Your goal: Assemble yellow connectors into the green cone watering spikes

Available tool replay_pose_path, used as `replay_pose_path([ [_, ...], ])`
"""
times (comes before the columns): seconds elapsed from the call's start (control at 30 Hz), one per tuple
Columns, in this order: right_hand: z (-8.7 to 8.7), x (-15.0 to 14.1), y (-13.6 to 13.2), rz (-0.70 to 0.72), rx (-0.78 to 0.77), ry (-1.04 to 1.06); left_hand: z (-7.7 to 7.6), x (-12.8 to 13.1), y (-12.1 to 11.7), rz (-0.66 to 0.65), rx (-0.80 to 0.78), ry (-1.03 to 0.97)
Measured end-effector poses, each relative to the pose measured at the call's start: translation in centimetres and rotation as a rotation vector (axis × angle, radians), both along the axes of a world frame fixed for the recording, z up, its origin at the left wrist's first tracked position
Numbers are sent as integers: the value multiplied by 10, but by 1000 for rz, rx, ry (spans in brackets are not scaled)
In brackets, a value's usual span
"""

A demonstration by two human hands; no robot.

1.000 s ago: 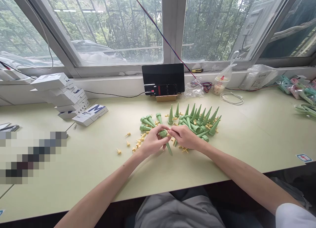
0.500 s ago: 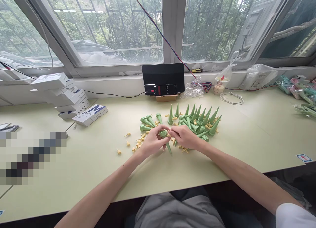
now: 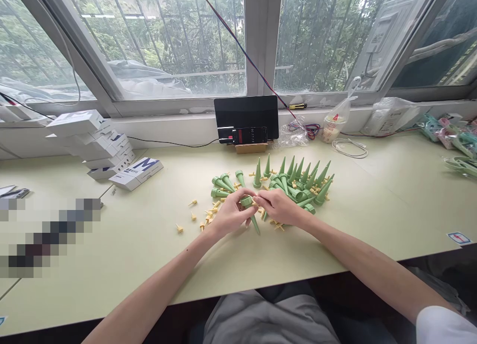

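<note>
Green cone spike [image 3: 251, 212] sits between both hands just above the tabletop [image 3: 149, 244], its wide round collar up by the fingertips and its pointed end slanting down toward the person. Left hand [image 3: 228, 214] has its fingers curled around the collar, grasping it. Right hand [image 3: 278, 207] meets it from the other side, thumb and forefinger pinched on a small yellow peg [image 3: 255, 204] held against the collar; how far the peg is seated cannot be told.

Just behind the hands lies a heap of the same green spikes [image 3: 298, 185], many standing point up, others lying on their sides. Loose yellow pegs [image 3: 197, 217] are scattered on the tabletop to the left of the hands, and more lie mixed in among the heap.

Farther back, a dark tablet [image 3: 246, 116] leans against the window ledge, with a phone [image 3: 249, 135] propped on a small stand in front of it. White boxes [image 3: 95, 143] are stacked at the left near the ledge. At the right, a coiled white cable [image 3: 349, 148] lies near a plastic bag holding a cup [image 3: 334, 123], and pastel plastic parts [image 3: 452, 138] are piled at the far right edge.
</note>
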State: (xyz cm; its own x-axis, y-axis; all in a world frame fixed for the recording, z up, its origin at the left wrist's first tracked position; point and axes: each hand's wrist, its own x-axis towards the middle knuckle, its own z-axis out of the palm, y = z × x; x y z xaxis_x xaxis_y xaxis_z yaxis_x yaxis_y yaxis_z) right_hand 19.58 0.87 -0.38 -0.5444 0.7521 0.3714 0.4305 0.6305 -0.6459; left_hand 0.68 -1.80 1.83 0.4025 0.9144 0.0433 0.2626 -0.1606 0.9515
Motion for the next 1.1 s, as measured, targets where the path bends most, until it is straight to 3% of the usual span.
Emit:
replay_pose_path([
  [0.73, -1, 0, 1, -14, -8, 4, 0, 1, 0, 9, -11, -29],
  [0.93, 4, -3, -5, -44, -17, 120, 0, -1, 3, 110, 1, -87],
  [1.1, 8, -6, -8, -17, -25, 161, 1, -3, 9, 200, 3, -289],
])
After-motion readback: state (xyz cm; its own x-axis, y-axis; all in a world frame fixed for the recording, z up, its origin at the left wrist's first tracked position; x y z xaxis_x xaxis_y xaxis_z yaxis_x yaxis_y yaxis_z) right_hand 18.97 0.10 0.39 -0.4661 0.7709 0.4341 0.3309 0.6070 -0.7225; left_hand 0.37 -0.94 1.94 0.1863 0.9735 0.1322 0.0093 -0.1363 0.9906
